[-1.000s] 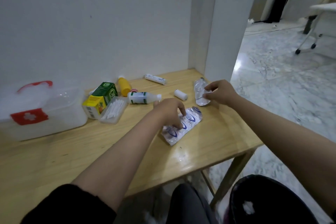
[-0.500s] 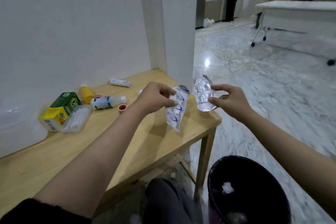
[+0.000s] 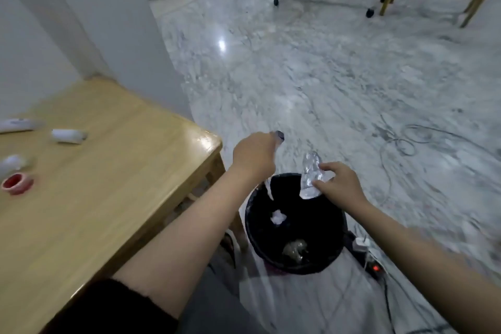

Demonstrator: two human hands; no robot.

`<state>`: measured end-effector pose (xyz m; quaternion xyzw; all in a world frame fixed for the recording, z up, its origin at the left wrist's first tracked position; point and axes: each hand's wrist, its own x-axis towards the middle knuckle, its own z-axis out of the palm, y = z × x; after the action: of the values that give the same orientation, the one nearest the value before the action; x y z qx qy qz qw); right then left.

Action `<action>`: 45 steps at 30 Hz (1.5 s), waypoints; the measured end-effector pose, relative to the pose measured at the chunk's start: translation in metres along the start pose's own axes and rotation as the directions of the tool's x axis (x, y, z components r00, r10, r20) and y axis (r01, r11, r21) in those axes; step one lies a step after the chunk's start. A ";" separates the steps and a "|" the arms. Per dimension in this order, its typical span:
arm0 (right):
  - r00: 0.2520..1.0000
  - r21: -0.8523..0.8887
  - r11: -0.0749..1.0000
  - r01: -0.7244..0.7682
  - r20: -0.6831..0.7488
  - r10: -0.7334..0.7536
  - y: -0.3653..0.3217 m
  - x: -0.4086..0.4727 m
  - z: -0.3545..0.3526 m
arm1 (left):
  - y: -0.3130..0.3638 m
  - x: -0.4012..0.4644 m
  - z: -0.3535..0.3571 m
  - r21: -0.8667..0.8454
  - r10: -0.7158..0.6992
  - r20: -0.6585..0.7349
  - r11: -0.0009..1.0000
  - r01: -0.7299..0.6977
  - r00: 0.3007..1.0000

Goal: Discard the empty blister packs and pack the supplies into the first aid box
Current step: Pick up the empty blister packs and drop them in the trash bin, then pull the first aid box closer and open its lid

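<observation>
Both hands are off the table, over a black bin [image 3: 337, 247] on the floor. My left hand [image 3: 253, 156] grips a white and blue blister pack [image 3: 279, 136], mostly hidden behind the fist, with one end above the knuckles and one below. My right hand [image 3: 340, 184] pinches a clear silvery blister pack [image 3: 310, 175] above the bin's far rim. On the wooden table [image 3: 108, 171] lie a white roll [image 3: 69, 135], a white tube [image 3: 16, 125] and a red tape ring [image 3: 16, 184]. The first aid box is out of view.
The bin holds a crumpled white scrap [image 3: 278, 217] and some brownish waste [image 3: 295, 249]. A power strip [image 3: 375, 267] and cables [image 3: 401, 141] lie on the marble floor right of the bin. A white pillar [image 3: 122, 35] stands behind the table's corner.
Both hands have carried the blister packs from above the table's edge down and right to over the bin. The view has swung right, so the box and most supplies have left it.
</observation>
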<state>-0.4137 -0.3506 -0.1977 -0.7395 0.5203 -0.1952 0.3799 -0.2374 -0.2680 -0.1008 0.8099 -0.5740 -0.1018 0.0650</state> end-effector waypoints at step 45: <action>0.774 0.300 0.722 0.623 -0.104 -0.624 -0.253 -0.075 0.066 | -0.099 -0.179 -0.093 -0.518 -0.396 -0.487 0.849 0.108 0.778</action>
<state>-0.2405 -0.2148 -0.0377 -0.8002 0.2021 -0.3911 0.4072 -0.1819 -0.0675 -0.0165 0.8336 -0.3681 0.0070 0.4118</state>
